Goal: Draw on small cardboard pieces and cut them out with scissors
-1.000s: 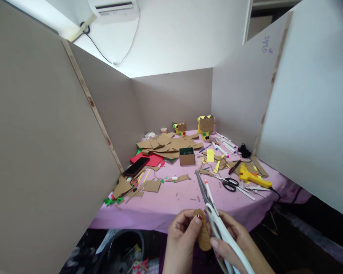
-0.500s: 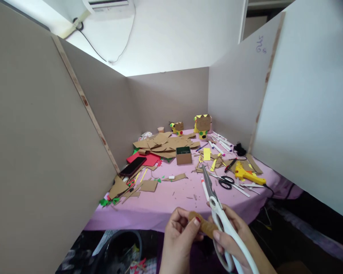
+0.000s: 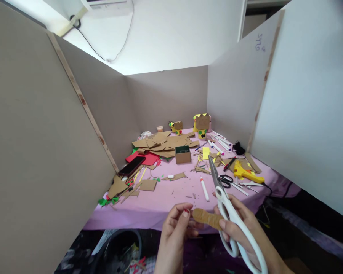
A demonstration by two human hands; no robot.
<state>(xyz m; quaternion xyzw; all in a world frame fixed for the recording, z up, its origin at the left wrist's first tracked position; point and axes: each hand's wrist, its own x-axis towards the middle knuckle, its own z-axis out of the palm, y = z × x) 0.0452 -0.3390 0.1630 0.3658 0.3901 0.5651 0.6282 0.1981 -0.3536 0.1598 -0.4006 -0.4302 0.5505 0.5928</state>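
My right hand grips white-handled scissors, their blades shut and pointing up and away over the table. Between that hand's thumb and fingers I also pinch a small brown cardboard strip with a rounded end and a narrower waist. My left hand is just left of the strip's rounded end, fingers loosely curled and apart, holding nothing visible. A white marker with an orange tip lies on the pink tablecloth beyond my hands.
A yellow glue gun and black-handled scissors lie on the right. A small open box stands mid-table before stacked cardboard. A phone is left. Grey panels enclose the table; a bin stands below.
My left hand has let go of the cardboard strip and drawn slightly left. My right hand, with the scissors and the strip, has shifted a little right, uncovering the marker.
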